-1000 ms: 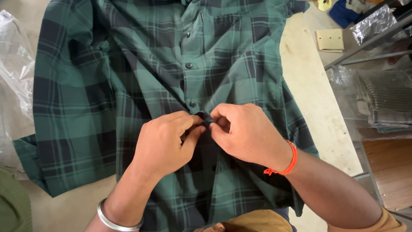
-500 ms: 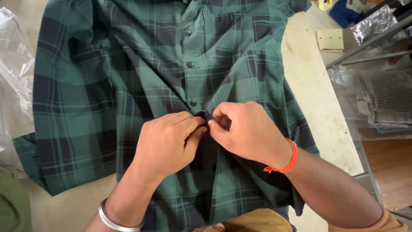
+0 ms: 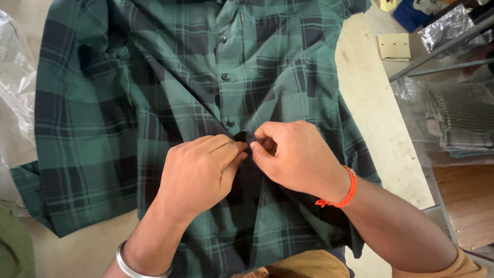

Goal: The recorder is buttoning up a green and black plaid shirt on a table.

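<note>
A green plaid shirt [image 3: 154, 103] lies front-up across the bench [image 3: 375, 118], filling the middle and upper part of the frame, spread flat so the placket runs straight toward the person. Both hands meet at centre frame on that placket. The left hand [image 3: 198, 172] has its grip closed, thumb and fingers pinching the fabric edge to hold it taut. The right hand [image 3: 296, 157] pinches the facing edge, grip closed on cloth too, right where a button would sit; the button itself is hidden under the fingertips. Just above them, two dark buttons [image 3: 230, 123] look done up. Clear plastic [image 3: 15, 87] sits at far left, a cream card [image 3: 394, 47] at upper right.
</note>
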